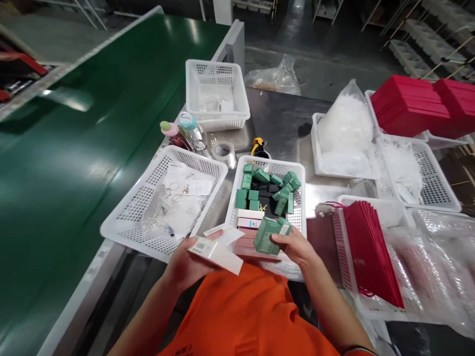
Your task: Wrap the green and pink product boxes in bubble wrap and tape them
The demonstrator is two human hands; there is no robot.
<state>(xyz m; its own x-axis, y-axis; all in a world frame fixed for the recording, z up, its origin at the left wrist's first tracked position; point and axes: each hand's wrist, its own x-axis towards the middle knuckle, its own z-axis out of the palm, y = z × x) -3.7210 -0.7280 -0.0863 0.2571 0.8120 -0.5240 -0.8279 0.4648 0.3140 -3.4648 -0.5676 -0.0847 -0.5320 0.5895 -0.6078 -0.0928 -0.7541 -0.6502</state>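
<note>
My left hand (pixel 189 264) is closed around white cartons (pixel 218 249), one with a barcode label on its end. In my right hand (pixel 295 244) are small green boxes (pixel 267 236), gripped between thumb and fingers over the near edge of a white basket (pixel 302 183). More little green boxes (pixel 281 202) lie loosely in that basket, among black pieces (pixel 264 198). A white box (pixel 249 221) with a printed label sits at its near side, above a pinkish flat box (pixel 248 242).
To the left, a white basket (pixel 111 225) holds bagged items, beside a green conveyor belt (pixel 85 163). Tape rolls (pixel 223 150), bottles (pixel 191 126) and another basket (pixel 237 118) stand behind. Red bags (pixel 371 252), a bag of white filler (pixel 347 118) and red boxes (pixel 410 106) are on the right.
</note>
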